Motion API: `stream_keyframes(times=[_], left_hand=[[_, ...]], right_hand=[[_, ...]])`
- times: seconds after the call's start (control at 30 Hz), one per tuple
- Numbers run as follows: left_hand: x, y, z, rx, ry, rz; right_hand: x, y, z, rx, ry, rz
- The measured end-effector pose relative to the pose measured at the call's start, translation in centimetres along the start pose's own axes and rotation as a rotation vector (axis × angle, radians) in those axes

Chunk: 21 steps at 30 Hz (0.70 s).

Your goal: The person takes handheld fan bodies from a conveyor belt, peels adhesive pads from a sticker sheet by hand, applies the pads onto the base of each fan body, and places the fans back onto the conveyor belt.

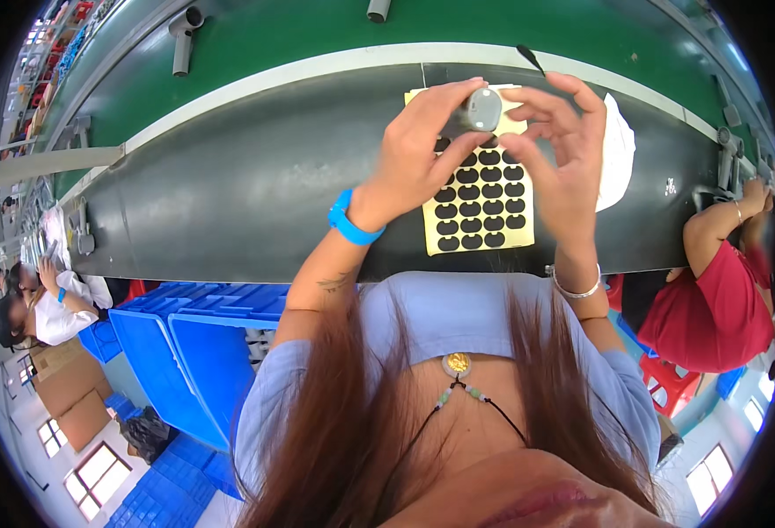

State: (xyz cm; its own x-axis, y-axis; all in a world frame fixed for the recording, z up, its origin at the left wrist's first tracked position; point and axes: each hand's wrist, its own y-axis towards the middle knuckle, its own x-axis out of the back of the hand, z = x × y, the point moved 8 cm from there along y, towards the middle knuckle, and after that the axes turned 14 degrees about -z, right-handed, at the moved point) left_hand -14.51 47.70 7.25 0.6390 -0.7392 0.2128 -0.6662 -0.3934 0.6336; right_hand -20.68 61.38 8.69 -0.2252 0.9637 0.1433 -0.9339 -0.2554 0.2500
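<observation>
Above the workbench, my left hand (422,141) is closed around a grey, round-ended part (484,110), whose end face is turned up. My right hand (563,132) is raised just right of it, thumb and fingers curved and apart; whether a fingertip touches the part cannot be made out. A thin black piece with a wider tip (531,60) shows by one of its raised fingertips; its kind and how it is held are unclear. Beneath both hands lies a yellow sheet (479,250) bearing rows of black rounded stickers (469,209), partly covered by my hands.
A white sheet or bag (616,158) lies right of my right hand. Beyond the dark bench (255,176) runs a green belt (290,44) with grey pipe-shaped units (183,40). Co-workers sit left (66,308) and right (708,308). Blue crates (185,352) stand near my left arm.
</observation>
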Motion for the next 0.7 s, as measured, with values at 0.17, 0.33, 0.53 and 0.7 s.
stream_keyframes(times=[0.17, 0.33, 0.53, 0.7], left_hand=[[0.7, 0.1, -0.5, -0.024, -0.034, 0.076], [0.2, 0.2, -1.0, -0.046, -0.082, 0.043], [0.2, -0.6, -1.8, -0.065, -0.044, 0.077], [-0.2, -0.1, -2.5, -0.102, -0.075, 0.098]], right_hand=[[2.7, 0.2, 1.5, 0.181, -0.008, -0.099], [2.5, -0.8, 2.2, 0.07, 0.158, -0.046], [3.0, -1.5, 2.2, -0.041, 0.211, -0.112], [2.3, -1.9, 2.1, -0.015, 0.231, -0.034]])
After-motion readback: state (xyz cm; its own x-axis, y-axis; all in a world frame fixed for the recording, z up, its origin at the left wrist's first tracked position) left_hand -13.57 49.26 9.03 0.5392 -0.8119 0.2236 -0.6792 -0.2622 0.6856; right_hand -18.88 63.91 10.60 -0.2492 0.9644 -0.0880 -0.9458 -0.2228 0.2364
